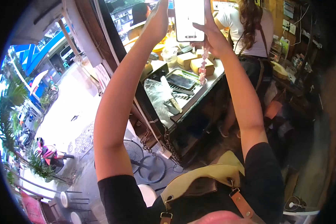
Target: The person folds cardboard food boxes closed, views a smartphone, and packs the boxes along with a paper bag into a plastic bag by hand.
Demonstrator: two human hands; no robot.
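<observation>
The counter (212, 82) has a smooth-looking top. Above the counter, your phone (190, 18) presents a smooth, glossy, glass-like screen; its bead strap (202, 70) shows hard, polished pieces, plastic or stone indeterminable. On the counter, note matt cardboard boxes (185, 59), a clear, glossy plastic cup (169, 56), crinkled transparent plastic film (153, 91) and a device (181, 81) with a smooth, glossy face. At the counter's near corner, the chain (168, 139) is dull, rough-looking metal. On your side of the counter, your apron (212, 171) is matt, canvas-like cloth; its straps (244, 204) resemble smooth leather.
</observation>
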